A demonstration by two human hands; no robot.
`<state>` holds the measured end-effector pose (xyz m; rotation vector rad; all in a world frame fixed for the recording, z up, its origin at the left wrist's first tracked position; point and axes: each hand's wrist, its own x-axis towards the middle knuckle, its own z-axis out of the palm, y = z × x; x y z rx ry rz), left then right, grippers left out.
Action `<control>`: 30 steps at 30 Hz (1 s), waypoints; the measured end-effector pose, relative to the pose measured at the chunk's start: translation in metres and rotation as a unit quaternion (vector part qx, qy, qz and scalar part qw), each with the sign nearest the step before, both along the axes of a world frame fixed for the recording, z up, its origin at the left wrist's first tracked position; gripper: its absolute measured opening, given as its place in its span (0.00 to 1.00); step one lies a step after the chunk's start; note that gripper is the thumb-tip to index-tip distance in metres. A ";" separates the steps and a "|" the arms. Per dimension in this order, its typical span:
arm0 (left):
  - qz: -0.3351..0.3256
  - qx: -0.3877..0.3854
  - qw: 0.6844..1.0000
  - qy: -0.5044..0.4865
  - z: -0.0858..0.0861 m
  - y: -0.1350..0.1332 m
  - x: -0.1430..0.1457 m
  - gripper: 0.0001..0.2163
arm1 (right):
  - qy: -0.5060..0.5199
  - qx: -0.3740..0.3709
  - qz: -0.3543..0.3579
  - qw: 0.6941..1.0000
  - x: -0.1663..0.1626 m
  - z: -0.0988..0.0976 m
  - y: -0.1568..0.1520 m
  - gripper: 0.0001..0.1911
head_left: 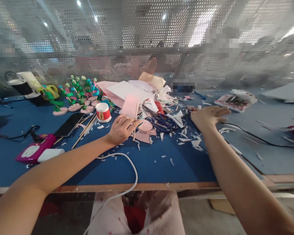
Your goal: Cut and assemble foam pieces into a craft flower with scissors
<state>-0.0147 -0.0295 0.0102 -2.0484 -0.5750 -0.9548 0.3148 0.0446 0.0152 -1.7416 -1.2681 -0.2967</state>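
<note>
My left hand (pixel 122 130) is closed around a thin wooden stick (pixel 134 134), which stands nearly upright, with a bit of green by the fingertips. Beside it lie a pink paper disc (pixel 146 125) and a pink sheet (pixel 130 105). My right hand (pixel 208 116) reaches over the table at the right, fingers stretched out and apart, with nothing seen in it. White paper scraps (pixel 196 143) lie near its wrist. Between the hands rest blue-handled scissors (pixel 163 123), partly covered by scraps.
Several small paper plants (pixel 80 93) on pink bases stand back left. Nearer are a red-and-white tub (pixel 103 113), a black phone (pixel 69 125), loose sticks (pixel 84 130) and a magenta power adapter (pixel 36 148). A white cable (pixel 134 169) crosses the front edge. A perforated metal screen (pixel 147 42) closes the back.
</note>
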 end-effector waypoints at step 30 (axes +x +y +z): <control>-0.038 -0.002 0.997 0.072 0.005 -0.001 0.005 0.17 | 0.619 -0.226 0.439 0.611 -0.142 0.026 -0.074 0.11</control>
